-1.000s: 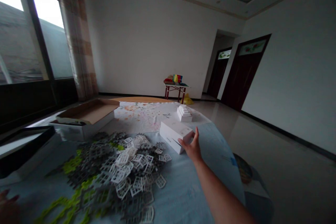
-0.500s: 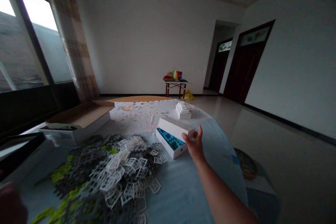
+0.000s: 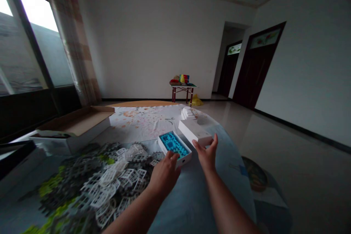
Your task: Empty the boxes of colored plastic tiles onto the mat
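A white open box (image 3: 187, 159) with small turquoise plastic pieces (image 3: 172, 144) inside lies on the table. My left hand (image 3: 166, 172) is at its near left corner, fingers bent over the rim and thumb low outside the wall. The fingertips are partly hidden among the pieces. In my right hand (image 3: 207, 153) is the white box lid (image 3: 194, 131), gripped at its near end between thumb and fingers. The lid is just right of the box, apart from it. Left of my left hand spreads a heap of white lattice pieces (image 3: 109, 175).
Grey toothed pieces (image 3: 79, 172) and lime-green ones (image 3: 49, 186) lie at the left. Behind them stand a large open carton (image 3: 90, 131) and a dark-rimmed box (image 3: 19, 161). A small stack of white pieces (image 3: 188, 113) stands beyond the lid. The table's rounded edge runs along the right.
My right hand has taken the lid off the box and moved it to the right, uncovering the turquoise pieces. My left hand has come from the lower left to the box's near end.
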Demonstrator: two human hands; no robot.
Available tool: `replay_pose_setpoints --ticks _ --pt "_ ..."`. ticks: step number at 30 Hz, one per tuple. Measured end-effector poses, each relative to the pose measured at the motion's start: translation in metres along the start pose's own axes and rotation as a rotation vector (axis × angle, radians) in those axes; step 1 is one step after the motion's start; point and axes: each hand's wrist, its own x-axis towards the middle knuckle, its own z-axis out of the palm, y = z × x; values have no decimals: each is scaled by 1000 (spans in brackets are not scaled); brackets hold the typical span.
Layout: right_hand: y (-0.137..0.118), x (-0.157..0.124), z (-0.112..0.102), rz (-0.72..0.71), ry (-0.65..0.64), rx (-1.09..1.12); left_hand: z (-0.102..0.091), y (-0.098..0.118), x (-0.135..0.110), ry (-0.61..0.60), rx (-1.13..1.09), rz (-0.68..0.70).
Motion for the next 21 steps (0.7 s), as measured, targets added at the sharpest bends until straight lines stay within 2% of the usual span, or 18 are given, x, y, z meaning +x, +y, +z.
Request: replay_pose_setpoints --ticks 4,9,12,14,15,17,21 --pt "17 6 1 -45 103 -196 14 -9 13 -27 10 -21" --pt "31 4 3 -9 -24 -391 9 -14 4 19 -59 29" --pt "22 1 2 -97 -11 -420 -2 -15 -9 72 -100 37" --pt "7 -2 0 -216 -5 -327 -10 -16 -18 127 -140 40" --pt "-3 -5 0 -250 -38 -248 -13 -16 -23 154 -159 40" --pt "-23 -14 -1 -211 -186 -70 -18 -17 -33 193 -181 34" --pt "-56 -34 -4 150 -595 185 -22 -18 -51 218 -199 39"
